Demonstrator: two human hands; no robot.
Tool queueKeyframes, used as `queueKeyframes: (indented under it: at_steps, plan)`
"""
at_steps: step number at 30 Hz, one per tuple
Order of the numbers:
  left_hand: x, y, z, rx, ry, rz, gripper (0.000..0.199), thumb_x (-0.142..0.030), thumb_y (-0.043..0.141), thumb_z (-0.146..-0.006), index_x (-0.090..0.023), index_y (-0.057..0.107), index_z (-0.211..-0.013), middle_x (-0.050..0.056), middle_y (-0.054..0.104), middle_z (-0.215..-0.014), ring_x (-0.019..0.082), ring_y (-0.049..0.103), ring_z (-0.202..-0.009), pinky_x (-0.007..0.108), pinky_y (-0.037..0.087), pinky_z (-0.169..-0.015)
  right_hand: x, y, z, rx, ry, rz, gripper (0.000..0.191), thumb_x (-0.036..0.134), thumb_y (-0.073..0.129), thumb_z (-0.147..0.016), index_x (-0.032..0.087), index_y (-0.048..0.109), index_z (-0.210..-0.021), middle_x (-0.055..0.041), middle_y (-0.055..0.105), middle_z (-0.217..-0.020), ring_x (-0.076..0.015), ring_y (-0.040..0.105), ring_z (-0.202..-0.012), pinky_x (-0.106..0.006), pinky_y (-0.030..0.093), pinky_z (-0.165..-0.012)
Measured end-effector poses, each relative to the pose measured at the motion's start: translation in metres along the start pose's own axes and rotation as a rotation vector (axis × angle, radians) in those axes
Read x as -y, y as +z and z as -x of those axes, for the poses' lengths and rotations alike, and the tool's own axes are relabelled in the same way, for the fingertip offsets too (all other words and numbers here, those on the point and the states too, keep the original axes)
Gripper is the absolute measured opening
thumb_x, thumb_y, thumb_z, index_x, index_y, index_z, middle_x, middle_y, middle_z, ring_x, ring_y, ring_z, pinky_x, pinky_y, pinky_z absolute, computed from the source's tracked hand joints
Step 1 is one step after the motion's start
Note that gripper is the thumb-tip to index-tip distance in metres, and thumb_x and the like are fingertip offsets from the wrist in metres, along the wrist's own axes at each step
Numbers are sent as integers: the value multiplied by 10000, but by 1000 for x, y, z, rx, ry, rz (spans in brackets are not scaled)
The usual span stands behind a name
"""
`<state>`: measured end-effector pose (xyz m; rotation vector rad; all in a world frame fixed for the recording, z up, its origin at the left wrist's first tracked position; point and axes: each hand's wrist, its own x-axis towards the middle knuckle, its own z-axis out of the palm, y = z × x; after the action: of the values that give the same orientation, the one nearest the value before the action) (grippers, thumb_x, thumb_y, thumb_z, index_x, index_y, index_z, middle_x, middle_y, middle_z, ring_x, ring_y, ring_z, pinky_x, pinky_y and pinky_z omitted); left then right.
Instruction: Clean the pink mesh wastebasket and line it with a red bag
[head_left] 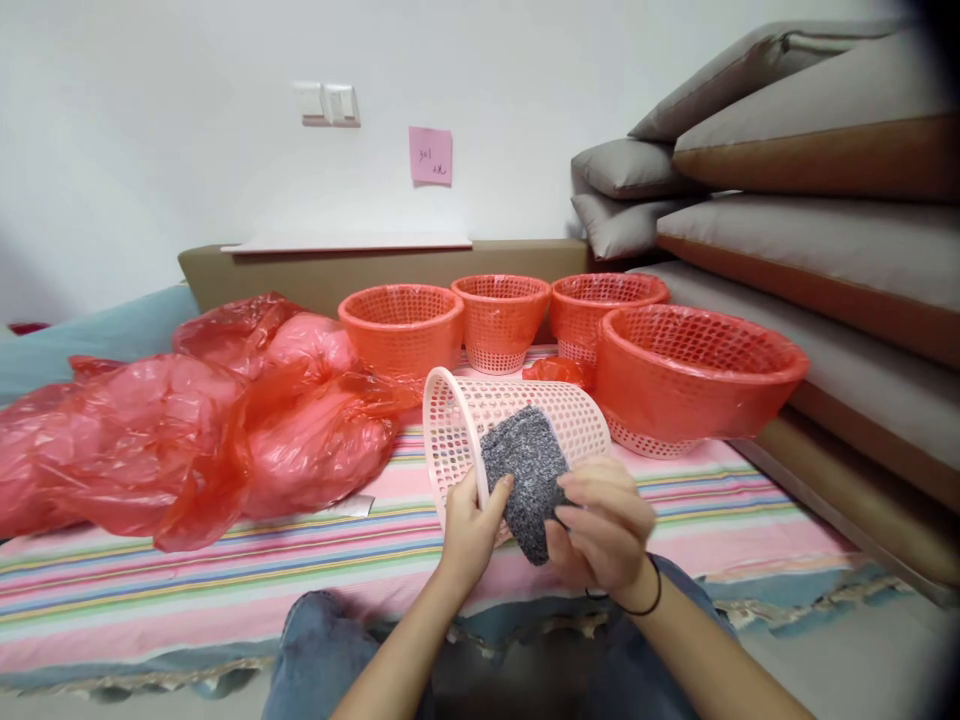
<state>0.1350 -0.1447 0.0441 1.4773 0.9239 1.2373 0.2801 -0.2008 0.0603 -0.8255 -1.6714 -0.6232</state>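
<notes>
A pale pink perforated basket [540, 400] lies on its side over the striped cloth, its open rim facing left. My left hand [474, 520] grips the basket's rim, with the thumb over the edge at a dark grey speckled cloth [525, 470]. This cloth rests against the outside of the basket. At its right edge, my right hand [604, 520] has its fingers curled, pinching the cloth's border. A dark band circles my right wrist. The inside of the basket is mostly hidden.
Several baskets covered in red plastic, one at the right [697, 390], stand behind. Red plastic bags [180, 430] with pink contents lie left on the striped cloth [300, 570]. Stacked grey cushions [817, 240] rise at the right. A pink note [430, 156] is on the wall.
</notes>
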Motion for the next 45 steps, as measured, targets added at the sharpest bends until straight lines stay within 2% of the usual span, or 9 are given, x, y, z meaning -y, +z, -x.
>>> queueKeyframes:
  at_steps: [2, 5, 11, 15, 20, 30, 39, 42, 45]
  plan:
    - [-1, -1, -1, -6, -1, 0, 261, -404, 635, -814, -170, 597, -704, -35, 519, -604, 128, 445, -588, 243, 390, -585, -5, 18, 4, -30, -28, -4, 364, 124, 537, -863, 260, 539, -1201, -34, 573, -967, -186, 599, -906, -396, 547, -809]
    - [-2, -1, -4, -2, -10, 6, 269, -426, 650, -790, -165, 619, -733, -27, 558, -626, 136, 476, -605, 249, 411, -611, -6, 35, 15, 146, 63, 73, 428, 176, 536, -869, 186, 511, -1296, -118, 604, -1183, -272, 543, -1159, -467, 499, -942]
    - [-5, -3, -11, 43, -45, 72, 415, -573, 640, -745, -159, 634, -773, -2, 585, -647, 159, 509, -633, 269, 431, -618, -18, 38, 23, 321, 188, 143, 478, 264, 480, -918, 248, 466, -1395, -85, 540, -1418, -336, 366, -1394, -620, 251, -1133]
    - [-4, -5, -6, 120, -55, 35, 385, -547, 630, -761, -162, 628, -761, -7, 562, -627, 152, 488, -606, 262, 417, -591, -62, 29, 28, 233, 470, 166, 496, 270, 429, -951, 274, 431, -1448, -69, 494, -1472, -289, 354, -1416, -587, 279, -1152]
    - [-5, -4, 9, 435, 48, -173, 226, -370, 620, -799, -175, 646, -911, 42, 690, -857, 208, 603, -796, 298, 469, -739, -110, 14, 46, 33, 788, 214, 466, 392, 445, -953, 233, 522, -1384, -115, 453, -1497, -310, 389, -1384, -616, 304, -1134]
    - [6, -3, 7, 586, -30, -232, 216, -326, 716, -669, -177, 591, -764, 9, 642, -716, 178, 585, -681, 273, 468, -644, -21, 9, 14, 305, 164, -99, 570, 248, 491, -897, 268, 410, -1461, -55, 504, -1468, -307, 340, -1417, -569, 348, -1116]
    - [5, -4, 20, 683, 63, -423, 314, -199, 687, -615, -164, 687, -927, 55, 716, -997, 250, 630, -936, 346, 474, -899, -117, 2, 43, 19, 737, 130, 415, 309, 457, -942, 219, 578, -1329, -87, 576, -1402, -264, 470, -1339, -602, 275, -1170]
    - [9, -2, 17, 683, 70, -410, 294, -179, 671, -621, -163, 679, -915, 43, 711, -952, 229, 629, -894, 320, 481, -855, -96, 4, 39, -13, 703, 118, 412, 290, 501, -919, 234, 581, -1319, -82, 600, -1373, -275, 489, -1320, -599, 342, -1136]
    - [9, -2, 10, 642, 37, -365, 165, -152, 594, -668, -162, 642, -825, 1, 661, -736, 168, 602, -696, 258, 478, -677, -46, 10, 27, 130, 407, -24, 509, 201, 509, -888, 257, 496, -1394, -66, 592, -1382, -271, 473, -1345, -598, 336, -1146]
